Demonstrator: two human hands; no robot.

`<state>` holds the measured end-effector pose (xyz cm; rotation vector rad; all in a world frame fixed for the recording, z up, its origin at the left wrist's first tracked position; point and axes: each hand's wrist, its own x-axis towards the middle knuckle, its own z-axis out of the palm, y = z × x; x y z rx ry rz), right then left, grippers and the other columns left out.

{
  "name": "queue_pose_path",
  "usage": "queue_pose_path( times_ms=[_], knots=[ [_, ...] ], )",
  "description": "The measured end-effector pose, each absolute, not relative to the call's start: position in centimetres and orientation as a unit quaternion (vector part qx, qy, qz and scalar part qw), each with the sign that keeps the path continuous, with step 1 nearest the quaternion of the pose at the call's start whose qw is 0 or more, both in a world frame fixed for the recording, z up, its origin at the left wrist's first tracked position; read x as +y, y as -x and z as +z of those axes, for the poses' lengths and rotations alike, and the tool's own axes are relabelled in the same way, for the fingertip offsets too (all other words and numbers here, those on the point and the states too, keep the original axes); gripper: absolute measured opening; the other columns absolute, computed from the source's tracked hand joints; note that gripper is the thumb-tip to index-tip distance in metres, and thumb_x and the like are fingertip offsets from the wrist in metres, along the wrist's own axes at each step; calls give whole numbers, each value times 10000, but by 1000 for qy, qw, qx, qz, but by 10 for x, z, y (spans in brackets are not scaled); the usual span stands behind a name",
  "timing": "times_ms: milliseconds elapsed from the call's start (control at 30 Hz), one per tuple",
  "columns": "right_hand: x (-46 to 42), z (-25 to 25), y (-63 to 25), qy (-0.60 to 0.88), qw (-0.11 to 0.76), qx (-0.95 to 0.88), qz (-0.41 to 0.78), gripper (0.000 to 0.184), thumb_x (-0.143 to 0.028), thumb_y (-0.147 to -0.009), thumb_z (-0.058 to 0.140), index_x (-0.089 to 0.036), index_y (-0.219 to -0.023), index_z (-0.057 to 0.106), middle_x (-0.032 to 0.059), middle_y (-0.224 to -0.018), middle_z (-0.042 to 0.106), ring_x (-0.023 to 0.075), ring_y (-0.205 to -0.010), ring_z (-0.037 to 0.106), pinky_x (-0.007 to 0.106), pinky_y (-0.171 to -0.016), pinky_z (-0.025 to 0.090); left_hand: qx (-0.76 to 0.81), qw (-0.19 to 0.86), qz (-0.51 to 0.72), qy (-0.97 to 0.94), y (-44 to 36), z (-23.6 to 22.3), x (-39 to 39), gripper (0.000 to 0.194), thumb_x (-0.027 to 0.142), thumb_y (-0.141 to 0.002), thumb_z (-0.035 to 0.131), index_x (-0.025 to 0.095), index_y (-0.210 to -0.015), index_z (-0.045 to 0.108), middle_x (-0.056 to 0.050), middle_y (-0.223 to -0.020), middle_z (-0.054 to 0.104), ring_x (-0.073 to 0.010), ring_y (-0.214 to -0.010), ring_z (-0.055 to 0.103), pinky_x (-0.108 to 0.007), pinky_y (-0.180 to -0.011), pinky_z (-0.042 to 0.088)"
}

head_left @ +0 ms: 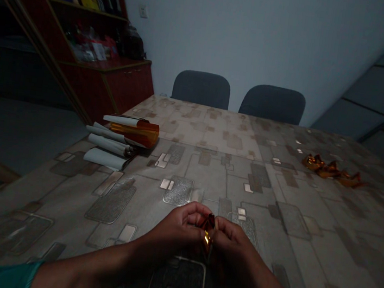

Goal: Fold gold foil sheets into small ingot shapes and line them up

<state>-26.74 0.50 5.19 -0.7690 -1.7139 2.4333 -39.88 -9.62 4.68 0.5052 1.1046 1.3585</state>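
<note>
My left hand [178,228] and my right hand [232,242] meet just above the near part of the table [210,165]. Both pinch a small shiny piece of orange-gold foil [208,230] between their fingertips, fingers curled around it. The foil looks folded or crumpled; its exact shape is hard to make out in the dim light.
Rolled white and orange foil sheets [122,140] lie at the table's left edge. A small heap of folded gold foil pieces [330,170] sits at the far right. Two dark chairs [202,89] stand behind the table. A red wooden shelf cabinet [95,48] is on the left.
</note>
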Motion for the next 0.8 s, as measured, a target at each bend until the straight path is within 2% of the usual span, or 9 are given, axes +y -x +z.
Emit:
queue_pose_path(
  times_ms=[200,333,567,800],
  knots=[
    [6,50,269,265,22,-584,767,300,-460,-762,648,-185,-734,535,-2,-646,509,119,-547,439,260,-509,315,469,616,594,-219,398,45,-95,429,272,-651,819,162,-962,545,-29,-822,665,-131,-631,631,-228,-570,457],
    [5,44,268,280,34,-603,746,326,-497,-786,607,-182,-731,540,5,-630,521,116,-524,440,261,-496,309,475,613,590,-226,398,44,-95,391,275,-680,800,157,-951,544,-21,-797,656,-112,-593,606,-218,-544,431],
    [6,45,268,278,32,-595,753,341,-506,-778,645,-179,-736,560,12,-630,545,116,-520,460,260,-497,326,459,622,594,-222,399,44,-96,414,275,-670,808,154,-970,549,-34,-817,668,-129,-626,626,-238,-593,444],
    [11,54,262,212,19,-559,802,318,-492,-859,603,-179,-805,585,3,-670,536,106,-526,438,241,-473,313,478,614,607,-161,402,59,-100,382,312,-717,780,173,-1018,589,-6,-874,630,-130,-727,622,-244,-662,460]
  ],
)
